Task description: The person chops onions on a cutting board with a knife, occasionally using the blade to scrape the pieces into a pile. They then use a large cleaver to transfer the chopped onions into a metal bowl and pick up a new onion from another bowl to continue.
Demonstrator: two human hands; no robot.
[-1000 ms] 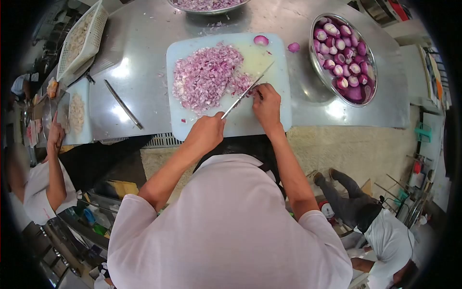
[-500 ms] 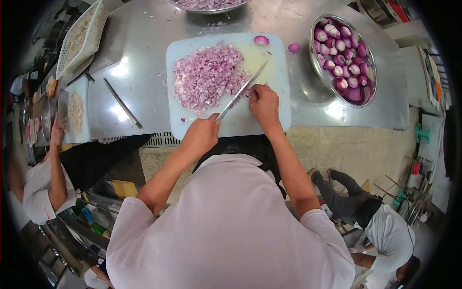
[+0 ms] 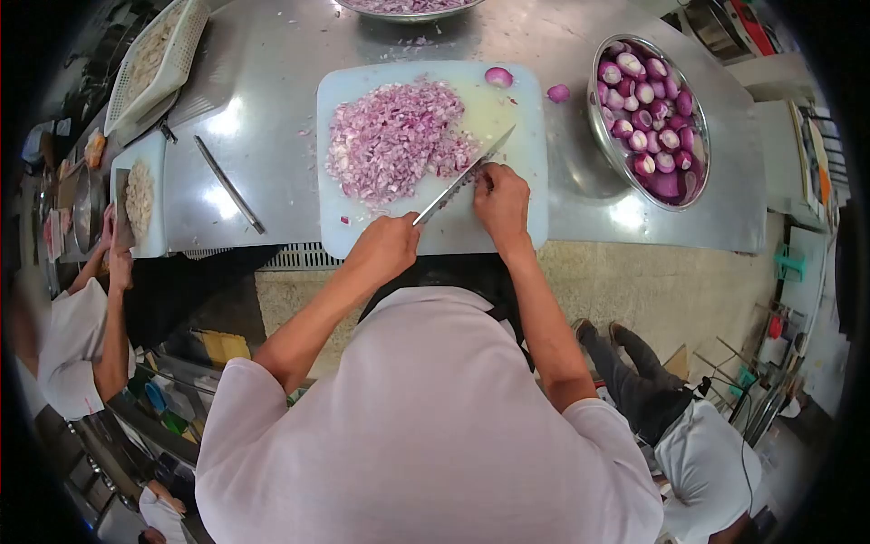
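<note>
My left hand (image 3: 385,247) is wrapped round the handle of a knife (image 3: 464,176), whose blade slants up and right over the white cutting board (image 3: 349,227). Close beside the blade, my right hand (image 3: 503,201) has its fingers curled and pressed together; what they hold, if anything, is hidden. A wide heap of chopped red onion (image 3: 394,140) covers the board's left and middle, reaching the blade. One peeled red onion piece (image 3: 497,77) lies at the board's far right, and another onion piece (image 3: 558,93) rests on the metal table just off it.
A steel bowl (image 3: 603,136) of peeled red onions stands at the right. Another bowl (image 3: 412,15) with chopped onion is at the far edge. A metal rod (image 3: 228,186) and a white basket (image 3: 186,54) lie left. One co-worker (image 3: 77,349) works at left; another person (image 3: 702,444) is behind right.
The view has shifted slightly. Both hands and the knife keep nearly the same place on the board. At left, the co-worker's second hand has come into view by their blade.
</note>
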